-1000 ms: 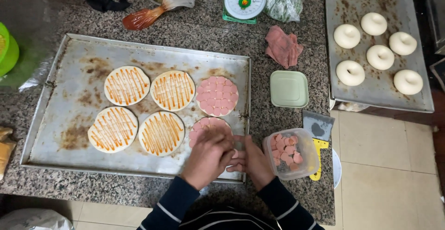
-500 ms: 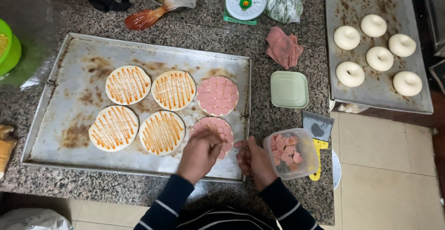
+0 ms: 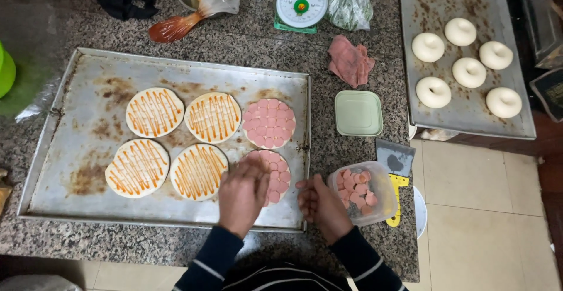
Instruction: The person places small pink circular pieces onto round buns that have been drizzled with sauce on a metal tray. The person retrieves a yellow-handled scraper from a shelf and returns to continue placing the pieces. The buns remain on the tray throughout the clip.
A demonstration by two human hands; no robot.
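My left hand point(image 3: 241, 192) lies flat, fingers released, over the near dough round point(image 3: 274, 172) on the baking tray point(image 3: 88, 68), pressing sausage slices. My right hand point(image 3: 319, 202) hovers loosely curled by the plastic tub point(image 3: 375, 181); contents unclear. Slices look soft, slick, light (pinch by the edges, I'd judge).

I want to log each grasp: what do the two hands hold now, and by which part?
It cannot be told. The left hand rests over the sausage-topped dough round; the right hand curls beside it, contents hidden.
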